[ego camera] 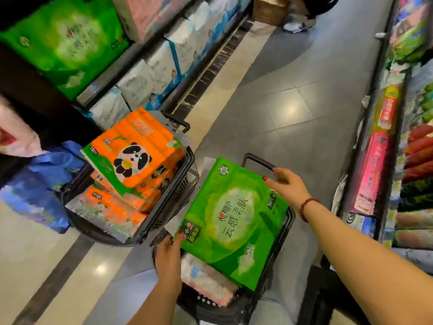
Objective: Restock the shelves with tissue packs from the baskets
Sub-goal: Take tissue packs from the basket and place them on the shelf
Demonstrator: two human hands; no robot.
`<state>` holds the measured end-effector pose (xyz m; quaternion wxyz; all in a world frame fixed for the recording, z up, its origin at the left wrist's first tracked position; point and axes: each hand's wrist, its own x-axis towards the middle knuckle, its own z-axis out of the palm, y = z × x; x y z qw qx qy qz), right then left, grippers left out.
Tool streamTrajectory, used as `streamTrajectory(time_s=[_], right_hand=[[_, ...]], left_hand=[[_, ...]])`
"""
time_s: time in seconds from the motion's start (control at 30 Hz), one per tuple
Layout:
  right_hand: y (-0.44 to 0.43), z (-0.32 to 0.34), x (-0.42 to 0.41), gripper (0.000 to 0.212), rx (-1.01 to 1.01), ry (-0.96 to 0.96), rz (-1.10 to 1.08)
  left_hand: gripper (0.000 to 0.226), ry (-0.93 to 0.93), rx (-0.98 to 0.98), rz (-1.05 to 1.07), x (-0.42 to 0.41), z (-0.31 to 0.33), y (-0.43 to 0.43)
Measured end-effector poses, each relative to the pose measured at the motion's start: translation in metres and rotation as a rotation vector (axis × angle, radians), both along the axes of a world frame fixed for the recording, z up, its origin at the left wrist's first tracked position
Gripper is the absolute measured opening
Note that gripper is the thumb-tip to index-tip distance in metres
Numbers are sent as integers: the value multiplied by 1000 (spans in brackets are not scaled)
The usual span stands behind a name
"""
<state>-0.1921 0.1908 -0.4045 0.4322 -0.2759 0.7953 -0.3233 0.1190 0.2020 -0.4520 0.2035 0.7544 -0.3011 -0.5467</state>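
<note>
A large green tissue pack (232, 221) lies tilted on top of the right-hand black basket (280, 252). My left hand (168, 254) grips its near left corner, thumb on the top face. My right hand (289, 184) touches the pack's far right edge with fingers stretched out over it. A pink and white pack (206, 277) lies under the green one in the same basket. The left-hand black basket (168, 207) holds several orange panda tissue packs (136, 156), stacked and tilted.
The left shelf (140, 55) carries a matching green pack (65, 43), a pink pack and white and blue packs below. A blue bag (39, 191) sits left of the baskets. Right shelves (386, 148) hold mixed goods. A person's shoe (295, 25) stands down the grey tiled aisle.
</note>
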Motion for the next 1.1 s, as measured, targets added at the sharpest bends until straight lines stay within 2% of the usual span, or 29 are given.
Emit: streamTrajectory(time_s=[0.17, 0.43, 0.57, 0.63, 0.7, 0.77, 0.93, 1.03, 1.1], right_hand=[[-31, -26, -25, 66, 105, 12, 255], [-60, -75, -41, 70, 264, 16, 420], [-62, -99, -43, 83, 369, 58, 545], [-60, -107, -41, 97, 439, 54, 586], [-58, -111, -40, 124, 471, 74, 590], [-54, -117, -44, 133, 477, 76, 588], [-27, -91, -29, 128, 425, 76, 553], [-1, -57, -15, 113, 384, 70, 497], [16, -31, -6, 110, 333, 67, 450]], left_hand=[[66, 23, 109, 242, -36, -18, 42], [79, 176, 251, 423, -70, -64, 74], [80, 286, 245, 468, -77, -89, 66], [86, 359, 222, 511, -81, -96, 61], [85, 411, 193, 563, -84, -101, 60], [85, 439, 188, 595, -85, -100, 61], [71, 414, 146, 592, -68, -81, 64], [74, 287, 113, 505, -47, -50, 69], [76, 253, 68, 463, -34, -21, 72]])
